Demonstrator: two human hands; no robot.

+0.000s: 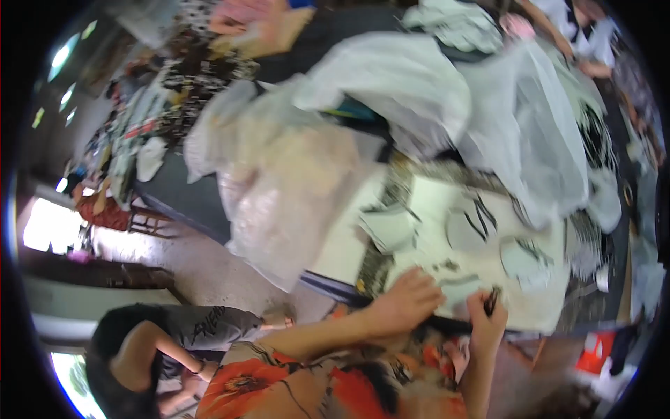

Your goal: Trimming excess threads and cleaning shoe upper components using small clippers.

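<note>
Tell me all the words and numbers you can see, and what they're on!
Grey trouser leg of the person at lower left: big dark letters, which I won't copy out.
Red thing at lower right: a pale patch, too blurred to tell if it's writing.
Dark thing in the right hand: no writing I can make out.

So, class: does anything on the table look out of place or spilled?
A plastic bag seems to sag over the table's edge, left of the left hand, which looks untidy. Nothing looks clearly spilled or damaged.
</note>
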